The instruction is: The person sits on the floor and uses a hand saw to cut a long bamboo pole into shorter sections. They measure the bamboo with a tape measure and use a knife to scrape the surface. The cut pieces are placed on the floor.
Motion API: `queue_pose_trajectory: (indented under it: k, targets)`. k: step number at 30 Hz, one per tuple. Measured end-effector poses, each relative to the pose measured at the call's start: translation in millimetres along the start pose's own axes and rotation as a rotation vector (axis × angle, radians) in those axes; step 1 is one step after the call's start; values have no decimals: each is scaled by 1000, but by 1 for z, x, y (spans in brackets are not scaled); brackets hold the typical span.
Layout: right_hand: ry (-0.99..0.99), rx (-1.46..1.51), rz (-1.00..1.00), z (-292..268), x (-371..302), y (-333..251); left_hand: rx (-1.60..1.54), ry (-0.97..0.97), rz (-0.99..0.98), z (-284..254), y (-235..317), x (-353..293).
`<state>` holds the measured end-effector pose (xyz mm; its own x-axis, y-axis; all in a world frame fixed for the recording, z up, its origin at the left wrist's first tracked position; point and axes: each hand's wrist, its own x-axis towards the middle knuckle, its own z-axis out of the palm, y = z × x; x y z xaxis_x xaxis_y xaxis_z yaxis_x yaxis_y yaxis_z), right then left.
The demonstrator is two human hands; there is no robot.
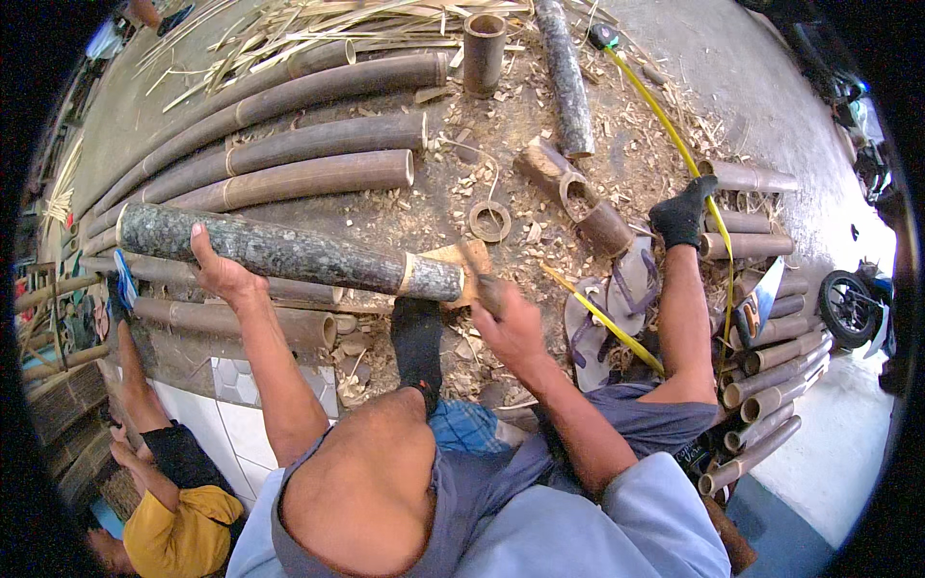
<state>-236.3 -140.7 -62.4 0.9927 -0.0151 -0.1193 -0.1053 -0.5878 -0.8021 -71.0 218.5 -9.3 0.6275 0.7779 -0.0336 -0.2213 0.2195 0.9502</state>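
A bark-covered wooden log [279, 241] slants across in front of me, mottled grey, with a pale ring cut round it near its right end. My left hand [229, 275] grips it from the near side toward its left end, thumb up over the bark. My right hand [511, 328] is closed round the dark handle of a chopping knife [489, 294] beside the log's right end; its blade is blurred, so its exact shape is unclear. Under that end lies a pale wooden block [448, 253]. My black-socked foot [417, 337] is just below the log.
Long bamboo poles [318, 135] lie at the left, with cut bamboo pieces [761, 385] stacked at the right. A yellow tape measure [665, 120] runs past my other foot. Sandals [602, 323], another log [566, 87] and wood chips are around. A person in yellow [183, 525] sits at lower left.
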Motion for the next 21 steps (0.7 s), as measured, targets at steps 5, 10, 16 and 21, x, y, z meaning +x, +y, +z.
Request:
queue_pose_trajectory:
  k: [5, 10, 16, 21]
  targets:
    - [-303, -269, 303, -5, 10, -14, 13, 21, 63, 0, -2, 1]
    - [45, 85, 23, -4, -6, 8, -27, -43, 15, -1, 0, -4]
    - [-245, -234, 223, 27, -3, 51, -24, -18, -169, -3, 16, -4]
    - [-162, -81, 169, -5, -4, 8, -156, -27, -152, -3, 19, -2]
